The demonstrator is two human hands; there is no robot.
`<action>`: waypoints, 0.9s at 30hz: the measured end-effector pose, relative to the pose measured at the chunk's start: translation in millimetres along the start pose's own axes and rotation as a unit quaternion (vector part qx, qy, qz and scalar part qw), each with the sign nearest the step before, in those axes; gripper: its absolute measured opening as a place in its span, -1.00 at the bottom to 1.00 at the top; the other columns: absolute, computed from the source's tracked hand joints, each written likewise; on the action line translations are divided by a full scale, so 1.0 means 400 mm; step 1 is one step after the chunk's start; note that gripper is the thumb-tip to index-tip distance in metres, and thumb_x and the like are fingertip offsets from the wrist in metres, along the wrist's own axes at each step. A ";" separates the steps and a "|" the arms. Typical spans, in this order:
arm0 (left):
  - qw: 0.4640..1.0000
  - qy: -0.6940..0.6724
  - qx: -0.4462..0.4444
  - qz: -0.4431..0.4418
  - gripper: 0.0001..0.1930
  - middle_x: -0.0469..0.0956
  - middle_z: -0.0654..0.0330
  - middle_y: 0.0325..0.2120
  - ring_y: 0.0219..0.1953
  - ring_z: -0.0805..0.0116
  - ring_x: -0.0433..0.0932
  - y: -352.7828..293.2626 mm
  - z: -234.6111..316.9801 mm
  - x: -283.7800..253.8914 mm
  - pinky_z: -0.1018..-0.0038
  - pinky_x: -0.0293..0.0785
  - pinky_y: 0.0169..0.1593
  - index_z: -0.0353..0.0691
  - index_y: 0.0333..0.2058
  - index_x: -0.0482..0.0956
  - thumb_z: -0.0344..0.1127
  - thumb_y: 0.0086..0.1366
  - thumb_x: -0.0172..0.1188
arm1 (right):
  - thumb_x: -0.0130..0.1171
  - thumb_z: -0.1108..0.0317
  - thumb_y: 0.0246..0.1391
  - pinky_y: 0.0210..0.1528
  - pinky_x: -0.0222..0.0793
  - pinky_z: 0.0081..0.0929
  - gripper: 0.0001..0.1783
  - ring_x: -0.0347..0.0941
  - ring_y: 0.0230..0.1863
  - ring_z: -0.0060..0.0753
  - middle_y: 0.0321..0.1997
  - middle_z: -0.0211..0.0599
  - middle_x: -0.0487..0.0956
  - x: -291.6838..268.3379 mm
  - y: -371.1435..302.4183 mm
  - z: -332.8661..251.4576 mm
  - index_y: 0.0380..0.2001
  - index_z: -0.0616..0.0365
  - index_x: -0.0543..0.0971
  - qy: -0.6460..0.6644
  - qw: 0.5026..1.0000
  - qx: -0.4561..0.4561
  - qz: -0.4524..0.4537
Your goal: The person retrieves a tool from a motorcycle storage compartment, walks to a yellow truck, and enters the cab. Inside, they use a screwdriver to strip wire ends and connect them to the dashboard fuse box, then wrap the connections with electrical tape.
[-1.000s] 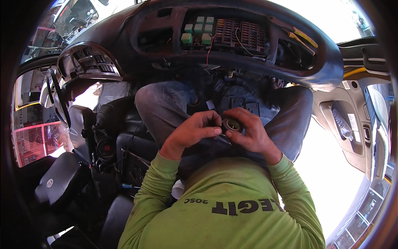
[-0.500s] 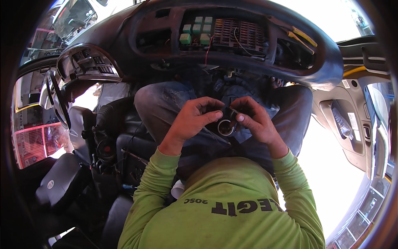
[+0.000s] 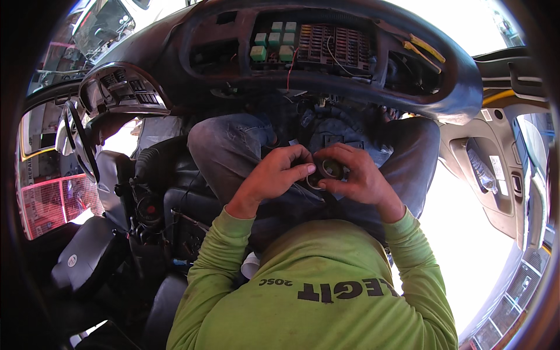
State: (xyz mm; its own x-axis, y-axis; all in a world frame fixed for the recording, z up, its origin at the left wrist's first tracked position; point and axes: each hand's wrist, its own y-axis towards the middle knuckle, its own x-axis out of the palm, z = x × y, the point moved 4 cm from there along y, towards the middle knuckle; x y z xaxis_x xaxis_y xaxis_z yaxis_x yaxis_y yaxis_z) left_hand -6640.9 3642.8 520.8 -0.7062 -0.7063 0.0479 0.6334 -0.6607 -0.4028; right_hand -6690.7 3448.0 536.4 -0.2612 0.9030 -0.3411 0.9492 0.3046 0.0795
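At centre frame, your right hand grips a dark ring-shaped roll (image 3: 324,167), its opening facing the camera, as your left hand (image 3: 273,175), nearly touching its left edge, pinches narrow, any hold impossible to tell, your right hand (image 3: 357,175) being nearer.

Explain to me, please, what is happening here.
The seated person's right hand holds a dark tape roll. The left hand has its fingers close together at the roll's edge; whether they grip anything is unclear. Ahead, the fuse panel in the dashboard is uncovered, and a yellow-handled tool lies to its right.
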 end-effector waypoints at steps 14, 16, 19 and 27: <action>0.930 0.192 0.191 0.250 -0.78 0.64 0.17 -0.39 -0.36 0.37 0.62 0.133 0.105 -0.175 0.38 0.53 -0.23 -0.35 -0.22 0.66 -0.31 0.30 0.40 | 0.28 0.43 0.19 -0.09 0.47 -0.30 -0.88 0.57 -0.15 -0.10 -0.15 -0.19 0.55 -0.014 0.049 0.022 -0.21 0.21 0.63 0.008 0.994 0.015 0.112; 0.861 0.281 0.260 0.334 -0.76 0.66 0.10 -0.38 -0.35 0.26 0.66 0.175 0.138 -0.219 0.33 0.55 -0.20 -0.35 -0.21 0.66 -0.30 0.28 0.41 | 0.28 0.44 0.21 -0.07 0.45 -0.35 -0.87 0.56 -0.15 -0.19 -0.16 -0.21 0.55 -0.027 0.065 0.026 -0.20 0.24 0.62 0.023 0.990 0.021 0.138; 0.832 0.377 0.266 0.309 -0.77 0.66 0.02 -0.37 -0.34 0.15 0.68 0.239 0.153 -0.239 0.28 0.56 -0.20 -0.33 -0.25 0.68 -0.27 0.26 0.42 | 0.29 0.40 0.22 -0.06 0.43 -0.39 -0.82 0.55 -0.13 -0.30 -0.16 -0.21 0.58 -0.041 0.100 0.034 -0.18 0.28 0.62 0.062 0.984 0.054 0.161; 0.918 0.274 0.159 0.239 -0.90 0.66 0.15 -0.44 -0.41 0.40 0.65 0.276 0.170 -0.270 0.31 0.54 -0.27 -0.35 -0.28 0.66 -0.43 0.30 0.31 | 0.30 0.33 0.26 -0.23 0.38 -0.54 -0.78 0.47 -0.29 -0.63 -0.32 -0.42 0.60 -0.056 0.203 0.054 -0.17 0.27 0.63 0.156 0.966 0.113 0.171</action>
State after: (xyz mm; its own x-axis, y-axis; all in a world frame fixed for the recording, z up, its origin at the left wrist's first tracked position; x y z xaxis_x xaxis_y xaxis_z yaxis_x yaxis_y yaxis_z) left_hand -6473.3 3628.9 533.2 -0.3217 -0.7587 -0.5665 0.9109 -0.4114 0.0336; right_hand -6603.9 3445.8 530.3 0.0678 0.9972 -0.0303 0.9942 -0.0701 -0.0815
